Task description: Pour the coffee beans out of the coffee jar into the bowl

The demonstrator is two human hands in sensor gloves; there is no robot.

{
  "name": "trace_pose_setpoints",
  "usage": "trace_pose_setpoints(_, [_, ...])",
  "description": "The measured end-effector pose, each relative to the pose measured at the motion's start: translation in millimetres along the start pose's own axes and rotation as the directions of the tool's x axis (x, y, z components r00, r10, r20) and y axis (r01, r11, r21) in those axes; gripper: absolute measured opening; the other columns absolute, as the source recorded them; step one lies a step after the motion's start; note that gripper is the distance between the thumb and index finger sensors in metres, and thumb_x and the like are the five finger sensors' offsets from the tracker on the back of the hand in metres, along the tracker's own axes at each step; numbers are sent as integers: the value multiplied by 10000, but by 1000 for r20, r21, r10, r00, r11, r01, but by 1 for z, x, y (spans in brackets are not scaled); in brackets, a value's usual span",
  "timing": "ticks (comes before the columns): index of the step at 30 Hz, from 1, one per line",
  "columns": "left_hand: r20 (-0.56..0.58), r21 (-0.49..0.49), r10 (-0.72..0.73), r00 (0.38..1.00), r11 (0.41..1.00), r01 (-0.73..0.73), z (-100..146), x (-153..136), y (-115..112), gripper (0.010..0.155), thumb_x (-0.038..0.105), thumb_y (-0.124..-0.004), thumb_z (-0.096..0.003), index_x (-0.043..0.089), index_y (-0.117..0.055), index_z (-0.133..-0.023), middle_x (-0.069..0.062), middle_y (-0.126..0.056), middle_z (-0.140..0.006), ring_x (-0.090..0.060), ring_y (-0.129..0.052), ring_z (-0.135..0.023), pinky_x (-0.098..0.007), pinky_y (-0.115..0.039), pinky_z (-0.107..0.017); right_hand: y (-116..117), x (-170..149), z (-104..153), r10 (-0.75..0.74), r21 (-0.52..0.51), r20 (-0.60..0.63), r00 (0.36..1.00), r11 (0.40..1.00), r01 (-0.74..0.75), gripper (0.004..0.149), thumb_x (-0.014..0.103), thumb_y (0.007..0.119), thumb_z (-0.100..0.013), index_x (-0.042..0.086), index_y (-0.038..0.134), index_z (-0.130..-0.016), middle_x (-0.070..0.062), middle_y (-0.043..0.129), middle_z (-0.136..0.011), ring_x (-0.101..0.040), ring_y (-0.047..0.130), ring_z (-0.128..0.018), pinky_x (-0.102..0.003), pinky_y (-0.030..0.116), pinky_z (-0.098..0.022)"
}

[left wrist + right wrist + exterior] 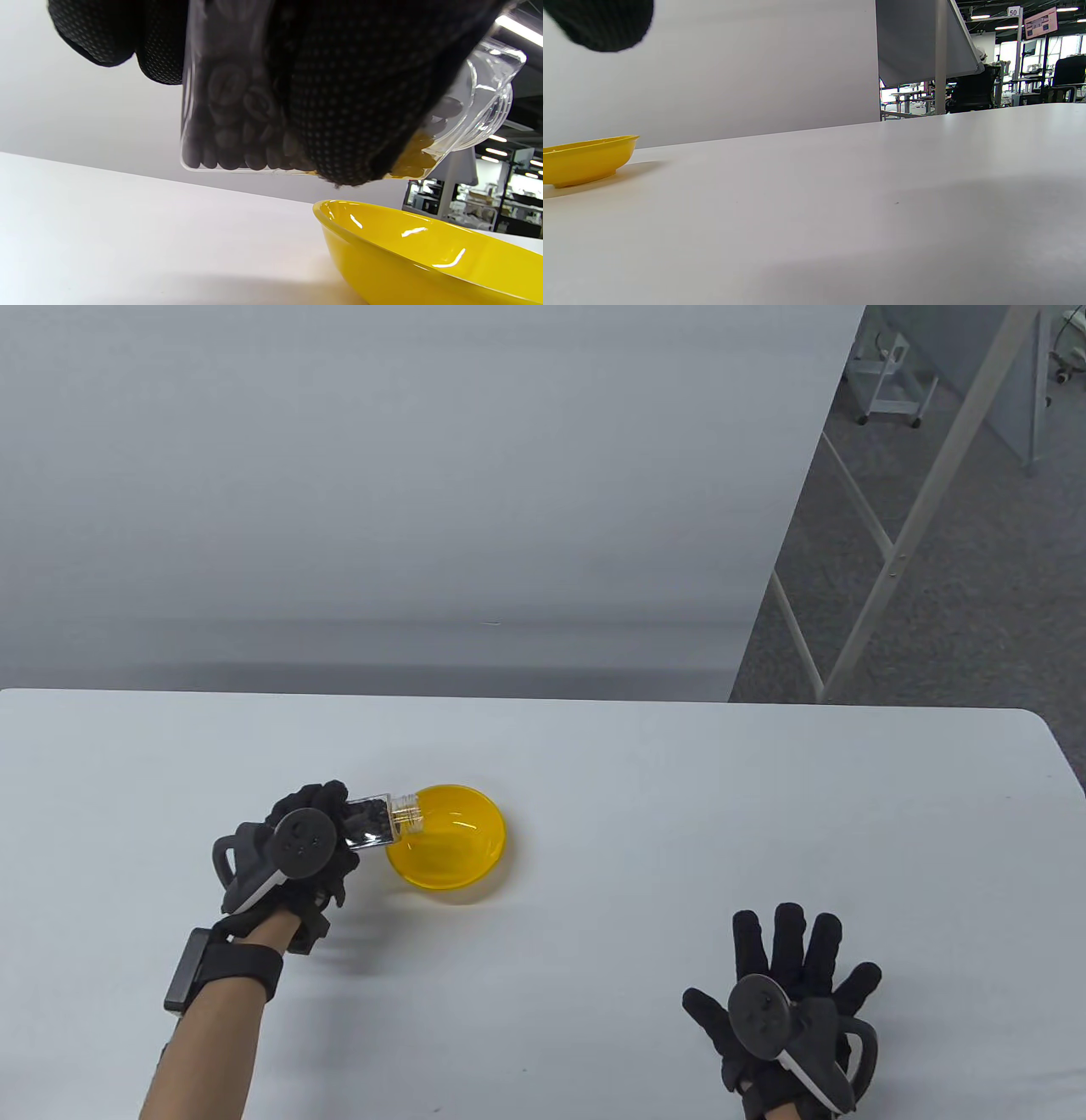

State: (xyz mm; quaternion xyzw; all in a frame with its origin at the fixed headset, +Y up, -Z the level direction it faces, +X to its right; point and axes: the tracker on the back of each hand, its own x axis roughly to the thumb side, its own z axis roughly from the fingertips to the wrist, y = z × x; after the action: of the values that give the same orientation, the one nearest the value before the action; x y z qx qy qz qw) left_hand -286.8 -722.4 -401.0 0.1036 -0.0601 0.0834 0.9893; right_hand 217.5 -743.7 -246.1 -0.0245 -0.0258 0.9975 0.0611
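Now jar (379, 821) mouth over bowl (475, 865) left rim

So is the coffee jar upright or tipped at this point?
Tipped. The left hand holds the coffee jar roughly on its side, open mouth over the yellow bowl's rim. No beans visible in the bowl.

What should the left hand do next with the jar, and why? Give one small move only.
Probably tip the coffee jar a little further, mouth down. The left hand holds it nearly level with its open mouth over the yellow bowl, but the coffee beans sit inside the jar and the bowl looks empty.
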Motion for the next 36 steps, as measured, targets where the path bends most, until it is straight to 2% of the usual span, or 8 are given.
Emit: trace_pose_setpoints(36, [44, 32, -188, 981, 982, 187, -6, 13, 3, 937, 336, -1064, -218, 184, -554, -989, -159, -630, -981, -536, -742, -873, -652, -687, -592, 1, 4, 1, 24, -16, -10, 1000, 1000, -25, 974, 781, 643, -361, 321, 62, -993, -186, -91, -1063, -539, -106, -937, -849, -7, -485])
